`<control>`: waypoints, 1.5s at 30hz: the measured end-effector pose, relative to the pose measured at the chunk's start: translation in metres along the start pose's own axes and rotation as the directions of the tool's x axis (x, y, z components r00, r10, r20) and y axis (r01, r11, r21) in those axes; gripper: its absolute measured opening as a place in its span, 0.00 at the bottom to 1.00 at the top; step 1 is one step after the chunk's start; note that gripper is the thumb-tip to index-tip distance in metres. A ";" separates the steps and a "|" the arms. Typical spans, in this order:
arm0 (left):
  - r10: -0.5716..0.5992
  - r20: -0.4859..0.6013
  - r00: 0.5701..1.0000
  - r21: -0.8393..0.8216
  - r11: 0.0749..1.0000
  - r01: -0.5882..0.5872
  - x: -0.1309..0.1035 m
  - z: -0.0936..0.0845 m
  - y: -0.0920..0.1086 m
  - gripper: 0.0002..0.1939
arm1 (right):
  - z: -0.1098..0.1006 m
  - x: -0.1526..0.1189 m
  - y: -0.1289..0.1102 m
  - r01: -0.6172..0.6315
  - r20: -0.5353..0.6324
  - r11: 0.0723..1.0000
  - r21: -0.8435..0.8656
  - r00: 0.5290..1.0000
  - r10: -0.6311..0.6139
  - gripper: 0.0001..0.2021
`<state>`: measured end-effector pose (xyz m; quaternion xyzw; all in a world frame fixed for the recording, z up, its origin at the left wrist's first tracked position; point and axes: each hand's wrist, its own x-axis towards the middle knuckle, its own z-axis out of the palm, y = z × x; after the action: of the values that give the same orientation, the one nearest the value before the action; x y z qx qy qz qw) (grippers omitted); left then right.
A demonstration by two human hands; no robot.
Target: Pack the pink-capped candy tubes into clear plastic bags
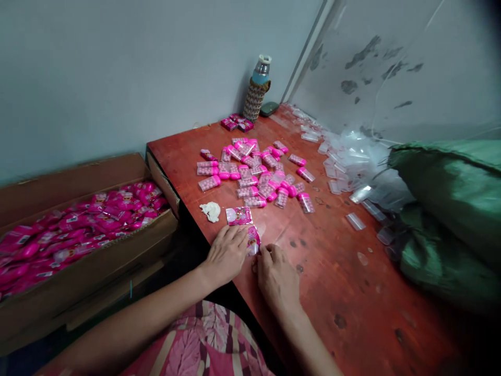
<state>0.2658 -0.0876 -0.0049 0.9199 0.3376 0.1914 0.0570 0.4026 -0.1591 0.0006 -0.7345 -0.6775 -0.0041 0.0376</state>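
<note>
A small pink printed label (253, 239) is between my hands at the near edge of the red table. My left hand (228, 254) is palm down, its fingers closed at the label's left edge. My right hand (277, 275) is closed, thumb and fingers pinched at the label's lower right edge. What lies under the fingers is hidden. Just beyond my left fingertips lies a flat stack of pink printed labels (239, 215). A crumpled white lump (211, 211) sits left of it. Farther back, several clear tubes of pink beads with pink caps (258, 172) lie heaped.
A cardboard box (117, 245) of pink packets (97, 214) stands left of the table. Clear empty tubes (338, 172) lie scattered at the right beside a green sack (450, 209). A bottle in a knitted cover (256, 96) stands at the back, near pink packs (237, 122).
</note>
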 end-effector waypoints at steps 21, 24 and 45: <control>-0.211 0.135 0.968 0.124 0.973 0.194 0.041 0.000 -0.002 0.14 | -0.002 0.016 -0.039 -0.037 0.094 0.998 -0.054 0.995 0.042 0.13; -0.159 0.049 0.986 0.092 0.984 0.154 0.034 -0.015 -0.031 0.17 | -0.009 0.022 -0.039 -0.045 0.085 0.997 0.070 0.996 0.039 0.12; 0.040 -0.236 0.971 -0.139 0.987 -0.075 -0.010 -0.005 -0.039 0.14 | -0.003 -0.001 0.022 -0.146 -0.035 0.833 0.533 0.980 0.193 0.14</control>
<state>0.2331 -0.0643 -0.0129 0.8938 0.3001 0.3236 0.0794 0.4243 -0.1622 0.0022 -0.7521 -0.5824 0.1536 0.2676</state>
